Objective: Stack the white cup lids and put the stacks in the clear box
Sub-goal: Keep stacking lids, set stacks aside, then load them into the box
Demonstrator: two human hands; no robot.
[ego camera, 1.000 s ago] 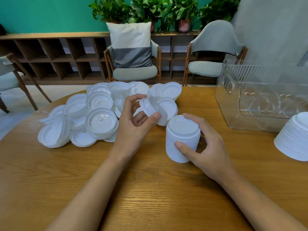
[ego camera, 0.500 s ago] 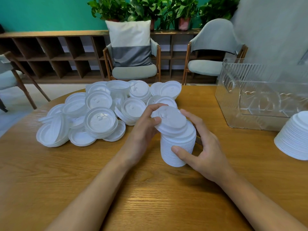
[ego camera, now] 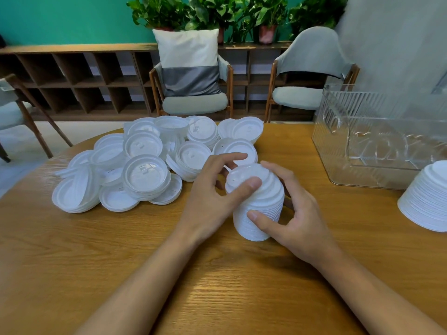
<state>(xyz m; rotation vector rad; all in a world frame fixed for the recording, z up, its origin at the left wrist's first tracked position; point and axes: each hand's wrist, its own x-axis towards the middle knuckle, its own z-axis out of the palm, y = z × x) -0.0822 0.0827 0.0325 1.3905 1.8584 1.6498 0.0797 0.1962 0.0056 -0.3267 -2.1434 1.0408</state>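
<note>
Right in the middle of the worktop (ego camera: 169, 262) the lid stack (ego camera: 266, 201) is standing upright, a tall white column of nested cup lids, and both hands are working on it. The left hand (ego camera: 208, 192) is coming in from the stack's nine o'clock and grasping the top lid (ego camera: 249, 174): its thumb is lying across the near rim while its fingers (ego camera: 232, 157) are arching over the far side, and the lid is sitting slightly tilted on the column rather than flush. The right hand (ego camera: 297, 213) is closing in from three o'clock and gripping the stack itself, thumb pressing the lower near side, the other fingers curling round the far side up by the top. Out at the stack's ten o'clock the loose lids (ego camera: 145, 175) are lying in a wide heap, some face up, some overlapping, a few already nested in short piles, with the nearest ones just beside the left hand's knuckles. At two o'clock, well apart from the hands, the clear box (ego camera: 338, 151) is sitting on the worktop with ribbed walls, and no lids are showing through them. At three o'clock, cut off by the frame edge, a second stack (ego camera: 428, 199) is lying tipped on its side, near the box's front wall. Beyond the worktop, at twelve o'clock, a wooden chair (ego camera: 193, 105) is carrying a white and grey cushion (ego camera: 188, 61), and potted plants (ego camera: 212, 13) are lining the top of a low shelf unit (ego camera: 72, 76).
</note>
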